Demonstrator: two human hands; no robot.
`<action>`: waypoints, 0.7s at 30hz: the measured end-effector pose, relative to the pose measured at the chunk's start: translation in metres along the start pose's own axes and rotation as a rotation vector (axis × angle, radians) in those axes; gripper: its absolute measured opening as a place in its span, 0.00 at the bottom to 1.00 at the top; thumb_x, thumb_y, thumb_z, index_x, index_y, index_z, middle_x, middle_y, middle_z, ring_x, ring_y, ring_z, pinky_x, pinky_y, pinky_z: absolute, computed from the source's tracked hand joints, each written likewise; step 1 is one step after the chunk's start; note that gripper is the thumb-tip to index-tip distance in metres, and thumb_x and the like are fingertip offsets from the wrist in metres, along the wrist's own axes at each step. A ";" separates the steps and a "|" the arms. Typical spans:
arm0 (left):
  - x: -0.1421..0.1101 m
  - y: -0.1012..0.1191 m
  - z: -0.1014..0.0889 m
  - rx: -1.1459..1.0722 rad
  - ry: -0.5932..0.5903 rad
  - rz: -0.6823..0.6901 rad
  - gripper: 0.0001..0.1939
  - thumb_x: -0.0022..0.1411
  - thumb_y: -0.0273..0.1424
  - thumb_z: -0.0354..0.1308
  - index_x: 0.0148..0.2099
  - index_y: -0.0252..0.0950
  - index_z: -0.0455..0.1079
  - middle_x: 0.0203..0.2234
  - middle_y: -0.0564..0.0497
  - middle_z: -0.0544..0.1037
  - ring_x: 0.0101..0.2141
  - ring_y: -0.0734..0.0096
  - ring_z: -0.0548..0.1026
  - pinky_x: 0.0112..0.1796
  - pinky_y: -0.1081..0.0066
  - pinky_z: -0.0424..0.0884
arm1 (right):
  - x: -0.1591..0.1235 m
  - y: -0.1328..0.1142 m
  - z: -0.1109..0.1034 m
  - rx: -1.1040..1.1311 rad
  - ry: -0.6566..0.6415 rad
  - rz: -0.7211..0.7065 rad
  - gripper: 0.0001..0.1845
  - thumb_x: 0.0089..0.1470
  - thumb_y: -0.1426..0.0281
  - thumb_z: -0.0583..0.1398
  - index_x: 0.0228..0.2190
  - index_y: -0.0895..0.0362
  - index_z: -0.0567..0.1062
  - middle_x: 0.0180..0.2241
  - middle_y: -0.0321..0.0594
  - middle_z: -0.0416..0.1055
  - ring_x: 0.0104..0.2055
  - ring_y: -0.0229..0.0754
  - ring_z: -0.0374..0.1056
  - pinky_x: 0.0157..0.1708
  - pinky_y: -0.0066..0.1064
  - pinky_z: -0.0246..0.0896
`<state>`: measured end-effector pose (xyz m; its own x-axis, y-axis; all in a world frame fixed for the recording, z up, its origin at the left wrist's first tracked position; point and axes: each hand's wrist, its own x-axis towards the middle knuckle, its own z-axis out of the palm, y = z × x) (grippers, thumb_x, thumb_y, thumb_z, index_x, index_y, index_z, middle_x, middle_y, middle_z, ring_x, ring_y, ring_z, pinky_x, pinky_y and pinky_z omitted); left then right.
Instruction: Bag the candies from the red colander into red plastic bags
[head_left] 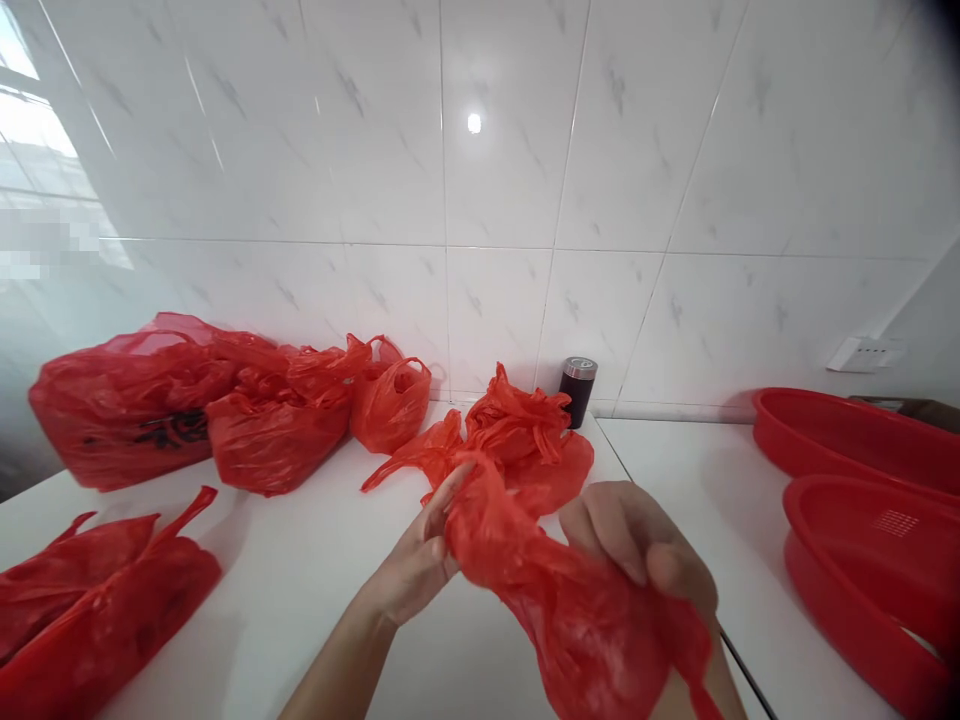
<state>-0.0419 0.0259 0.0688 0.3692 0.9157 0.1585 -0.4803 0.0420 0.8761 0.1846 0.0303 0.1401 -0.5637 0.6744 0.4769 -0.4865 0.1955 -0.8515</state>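
Note:
A crumpled red plastic bag [559, 600] is stretched between my two hands above the white table. My right hand [641, 535] is closed on its right side, with a twisted end of the bag hanging below the fist. On the other side, my left hand [420, 565] holds the bag's left edge. One left finger reaches up along the plastic, and the other fingertips are partly hidden by it. Just behind the held bag lies a heap of red plastic bags [517, 410]. Whether the held bag contains anything cannot be made out.
Several filled red bags [281, 430] stand along the tiled wall at the left. Another red bag [112, 610] lies at the front left. A black tumbler [577, 390] with a silver lid stands behind the heap. Red plastic basins [817, 500] occupy the right, below a wall socket [862, 354].

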 end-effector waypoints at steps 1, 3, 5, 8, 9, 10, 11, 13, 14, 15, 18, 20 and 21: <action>-0.005 -0.004 -0.006 -0.039 0.070 0.008 0.45 0.43 0.51 0.69 0.63 0.50 0.62 0.57 0.45 0.69 0.54 0.49 0.69 0.51 0.56 0.69 | -0.004 0.000 -0.003 -0.005 -0.005 0.072 0.29 0.41 0.49 0.67 0.17 0.53 0.56 0.18 0.29 0.54 0.16 0.31 0.48 0.15 0.26 0.50; -0.016 -0.008 -0.021 -0.058 0.301 0.027 0.30 0.43 0.45 0.71 0.50 0.44 0.75 0.45 0.47 0.78 0.44 0.58 0.76 0.44 0.65 0.73 | -0.014 -0.001 -0.018 -0.022 0.044 0.193 0.25 0.40 0.59 0.70 0.20 0.53 0.58 0.22 0.29 0.56 0.17 0.30 0.49 0.16 0.24 0.48; -0.027 -0.012 -0.039 -0.042 0.525 0.044 0.17 0.43 0.37 0.73 0.37 0.41 0.78 0.33 0.52 0.80 0.34 0.70 0.76 0.37 0.74 0.73 | -0.026 0.001 -0.040 -0.130 0.238 0.288 0.22 0.42 0.63 0.70 0.24 0.53 0.60 0.24 0.29 0.58 0.19 0.30 0.51 0.17 0.24 0.48; -0.043 -0.021 -0.056 -0.016 0.631 0.018 0.11 0.46 0.32 0.72 0.34 0.39 0.78 0.29 0.56 0.78 0.29 0.79 0.74 0.34 0.79 0.71 | -0.048 0.004 -0.068 -0.499 0.509 0.428 0.15 0.48 0.61 0.65 0.27 0.53 0.64 0.24 0.29 0.59 0.22 0.33 0.55 0.22 0.25 0.52; -0.047 -0.025 -0.057 -0.006 0.642 -0.008 0.12 0.47 0.33 0.71 0.36 0.39 0.78 0.29 0.56 0.79 0.29 0.79 0.74 0.34 0.79 0.72 | -0.054 0.005 -0.071 -0.680 0.564 0.438 0.13 0.50 0.61 0.63 0.28 0.53 0.65 0.25 0.30 0.60 0.24 0.34 0.57 0.24 0.26 0.54; -0.050 -0.030 -0.055 0.005 0.649 -0.034 0.13 0.49 0.33 0.70 0.39 0.39 0.78 0.31 0.55 0.79 0.30 0.77 0.74 0.35 0.78 0.72 | -0.058 0.005 -0.068 -0.872 0.609 0.409 0.10 0.52 0.61 0.61 0.29 0.53 0.67 0.26 0.32 0.62 0.26 0.36 0.59 0.26 0.28 0.56; -0.052 -0.034 -0.052 0.013 0.648 -0.057 0.15 0.50 0.34 0.69 0.42 0.38 0.78 0.34 0.52 0.80 0.32 0.75 0.75 0.36 0.77 0.72 | -0.060 0.005 -0.061 -1.046 0.651 0.340 0.08 0.54 0.62 0.60 0.30 0.53 0.68 0.28 0.34 0.64 0.29 0.38 0.62 0.29 0.30 0.58; -0.053 -0.042 -0.040 0.011 0.629 -0.086 0.18 0.52 0.36 0.68 0.46 0.37 0.77 0.42 0.47 0.80 0.40 0.68 0.76 0.39 0.74 0.73 | -0.059 0.005 -0.035 -1.247 0.666 0.175 0.05 0.56 0.65 0.57 0.32 0.53 0.69 0.33 0.37 0.68 0.36 0.41 0.65 0.36 0.32 0.60; -0.051 -0.045 -0.034 -0.002 0.612 -0.092 0.18 0.53 0.36 0.67 0.46 0.37 0.77 0.46 0.46 0.79 0.44 0.64 0.75 0.40 0.73 0.73 | -0.056 0.008 -0.019 -1.264 0.610 0.134 0.04 0.58 0.66 0.55 0.33 0.53 0.68 0.35 0.38 0.69 0.37 0.41 0.66 0.38 0.32 0.60; -0.050 -0.048 -0.027 -0.024 0.595 -0.093 0.17 0.54 0.35 0.66 0.47 0.37 0.77 0.49 0.45 0.77 0.47 0.62 0.74 0.41 0.73 0.72 | -0.054 0.012 -0.002 -1.239 0.491 0.152 0.05 0.59 0.67 0.53 0.34 0.52 0.68 0.34 0.37 0.70 0.37 0.40 0.67 0.39 0.31 0.61; -0.046 -0.054 -0.009 -0.155 0.573 -0.107 0.15 0.55 0.29 0.64 0.47 0.36 0.77 0.50 0.45 0.77 0.50 0.63 0.73 0.43 0.75 0.71 | -0.051 0.039 0.032 -1.203 0.055 0.359 0.09 0.61 0.72 0.49 0.34 0.52 0.69 0.30 0.33 0.71 0.31 0.37 0.67 0.33 0.29 0.60; -0.049 -0.059 0.002 -0.289 0.569 -0.150 0.16 0.55 0.25 0.62 0.47 0.37 0.77 0.48 0.46 0.78 0.48 0.66 0.74 0.44 0.76 0.71 | -0.053 0.064 0.035 -1.299 -0.092 0.413 0.12 0.60 0.75 0.48 0.35 0.54 0.71 0.32 0.36 0.72 0.33 0.39 0.68 0.34 0.31 0.59; -0.052 -0.061 0.008 -0.355 0.561 -0.184 0.16 0.55 0.23 0.61 0.47 0.37 0.77 0.47 0.46 0.78 0.47 0.68 0.75 0.44 0.76 0.72 | -0.054 0.077 0.032 -1.361 -0.121 0.403 0.13 0.59 0.76 0.49 0.37 0.54 0.72 0.35 0.38 0.73 0.38 0.41 0.68 0.38 0.33 0.60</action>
<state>-0.0254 -0.0270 0.0104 0.0477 0.9454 -0.3224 -0.7164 0.2574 0.6485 0.1566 -0.0139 0.0558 -0.5935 0.7970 0.1120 0.6895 0.5753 -0.4399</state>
